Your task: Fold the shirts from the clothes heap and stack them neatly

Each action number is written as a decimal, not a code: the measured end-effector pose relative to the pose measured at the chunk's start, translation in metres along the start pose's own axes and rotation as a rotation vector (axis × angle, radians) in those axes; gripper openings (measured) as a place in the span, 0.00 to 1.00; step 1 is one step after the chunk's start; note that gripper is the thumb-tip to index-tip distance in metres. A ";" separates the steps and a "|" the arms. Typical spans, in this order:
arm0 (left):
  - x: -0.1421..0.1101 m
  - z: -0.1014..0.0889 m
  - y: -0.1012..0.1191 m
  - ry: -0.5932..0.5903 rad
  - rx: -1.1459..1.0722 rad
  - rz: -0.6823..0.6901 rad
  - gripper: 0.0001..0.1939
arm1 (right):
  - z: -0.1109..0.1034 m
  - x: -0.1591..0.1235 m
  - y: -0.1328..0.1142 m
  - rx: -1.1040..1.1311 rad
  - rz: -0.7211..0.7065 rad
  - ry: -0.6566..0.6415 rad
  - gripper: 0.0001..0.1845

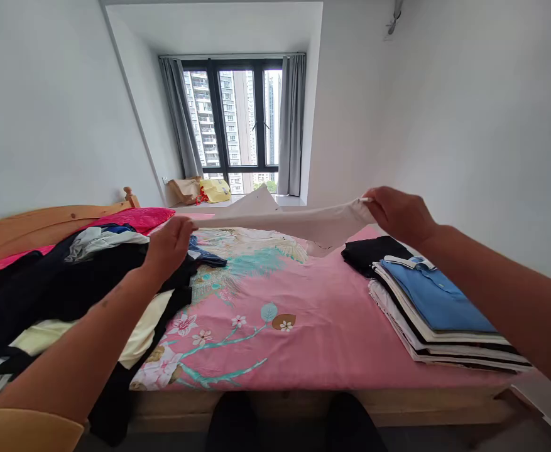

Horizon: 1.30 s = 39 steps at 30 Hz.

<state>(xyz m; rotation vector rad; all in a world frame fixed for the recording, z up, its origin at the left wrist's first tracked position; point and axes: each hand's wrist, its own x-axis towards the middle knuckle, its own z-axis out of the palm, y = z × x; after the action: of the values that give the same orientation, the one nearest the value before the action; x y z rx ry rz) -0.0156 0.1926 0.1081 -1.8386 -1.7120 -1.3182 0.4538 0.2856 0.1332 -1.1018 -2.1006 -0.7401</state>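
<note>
A white garment (298, 221) is stretched in the air above the bed, spread between my two hands; its exact kind I cannot make out. My left hand (169, 245) pinches its left end, over the edge of a loose heap of clothes (91, 270). At the other end, my right hand (400, 213) grips a corner of the cloth with the fingers closed. Part of the garment flares up behind the taut edge, and part hangs below it. Beneath lies a pink floral bedsheet (303, 314).
A stack of folded clothes, with a blue shirt (438, 295) on top, sits at the bed's right. Beside it lies a folded black garment (374, 254). A wooden headboard (58, 226) and a bright pink pillow (134, 218) are at left. Bags (215, 190) rest on the windowsill.
</note>
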 end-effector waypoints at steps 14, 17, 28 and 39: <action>-0.293 0.123 -0.111 -0.430 0.067 -0.079 0.11 | 0.203 -0.293 -0.103 0.325 0.012 -0.365 0.14; -0.286 0.124 -0.106 -0.463 0.139 -0.091 0.11 | 0.207 -0.294 -0.101 0.352 0.048 -0.387 0.14; -0.318 0.074 -0.059 -0.574 0.077 0.111 0.09 | 0.166 -0.332 -0.073 0.440 0.077 -0.475 0.11; -0.318 0.066 -0.047 -0.617 -0.070 -0.007 0.06 | 0.160 -0.272 -0.109 0.500 0.059 -0.329 0.13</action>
<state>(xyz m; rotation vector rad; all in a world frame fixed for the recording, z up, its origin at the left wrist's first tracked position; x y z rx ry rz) 0.0110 0.0543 -0.1881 -2.4599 -1.9616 -0.8622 0.4355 0.2145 -0.1924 -1.0415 -2.3311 0.0130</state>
